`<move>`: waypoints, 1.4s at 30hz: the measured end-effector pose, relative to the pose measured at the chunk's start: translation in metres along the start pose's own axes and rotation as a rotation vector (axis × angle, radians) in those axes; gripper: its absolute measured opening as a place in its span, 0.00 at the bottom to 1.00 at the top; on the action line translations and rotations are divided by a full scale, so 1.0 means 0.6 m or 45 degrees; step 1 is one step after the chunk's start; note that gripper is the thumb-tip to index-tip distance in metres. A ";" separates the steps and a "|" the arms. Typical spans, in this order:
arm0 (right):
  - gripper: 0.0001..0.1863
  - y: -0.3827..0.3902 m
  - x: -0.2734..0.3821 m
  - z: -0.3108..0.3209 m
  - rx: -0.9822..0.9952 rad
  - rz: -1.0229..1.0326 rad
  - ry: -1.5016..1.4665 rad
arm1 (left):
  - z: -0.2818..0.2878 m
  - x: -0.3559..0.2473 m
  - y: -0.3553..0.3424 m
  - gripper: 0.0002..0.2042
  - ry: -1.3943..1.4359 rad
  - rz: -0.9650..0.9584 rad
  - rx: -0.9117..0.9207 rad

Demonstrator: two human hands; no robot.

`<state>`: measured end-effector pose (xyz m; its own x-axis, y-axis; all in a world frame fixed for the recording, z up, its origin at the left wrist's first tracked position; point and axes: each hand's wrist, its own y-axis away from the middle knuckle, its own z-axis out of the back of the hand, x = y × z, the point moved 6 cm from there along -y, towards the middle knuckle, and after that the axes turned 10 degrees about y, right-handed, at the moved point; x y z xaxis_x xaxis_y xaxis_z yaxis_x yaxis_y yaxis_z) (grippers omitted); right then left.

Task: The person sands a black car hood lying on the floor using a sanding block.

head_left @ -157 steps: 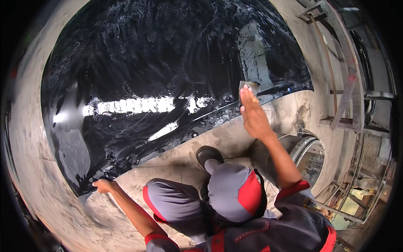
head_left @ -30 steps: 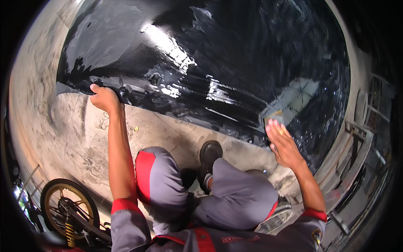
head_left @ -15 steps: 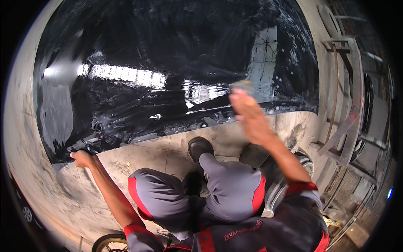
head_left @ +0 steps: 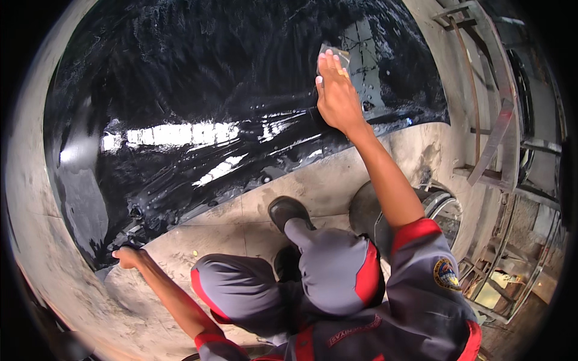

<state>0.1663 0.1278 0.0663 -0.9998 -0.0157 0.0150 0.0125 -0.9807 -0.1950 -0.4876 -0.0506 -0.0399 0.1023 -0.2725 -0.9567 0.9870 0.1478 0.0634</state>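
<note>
A large, glossy black panel (head_left: 198,72) lies before me, wet and streaked, with bright reflections across it. My right hand (head_left: 340,99) reaches over its right half, fingers stretched out flat. Beneath those fingertips is a thin greyish, partly see-through pad (head_left: 328,49), pressed to the wet surface. At the panel's near left corner, my left hand (head_left: 127,257) is closed on the edge; its fingertips are partly hidden. Small dark lumps or folds lie on the surface just beyond that hand.
Pale, stained floor tiles (head_left: 241,219) border the panel. A dark round container (head_left: 365,210) stands by my right knee, next to a wheel-like metal rim (head_left: 442,207). Along the right side runs a metal frame (head_left: 509,138). My shoe (head_left: 288,212) is close to the panel's near edge.
My right hand has slid the pad farther away across the panel and slightly left. My left hand stays at the corner. The view has shifted, so the panel's left side appears lower.
</note>
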 end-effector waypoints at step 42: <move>0.28 -0.195 -0.159 -0.017 0.066 -0.109 0.006 | -0.022 0.044 0.019 0.34 -0.065 0.021 0.116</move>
<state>0.2598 0.2463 0.0777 -0.9973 0.0696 0.0252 -0.0725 -0.9872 -0.1420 -0.4751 -0.0436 -0.0684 0.1224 -0.3190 -0.9398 0.9921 0.0662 0.1067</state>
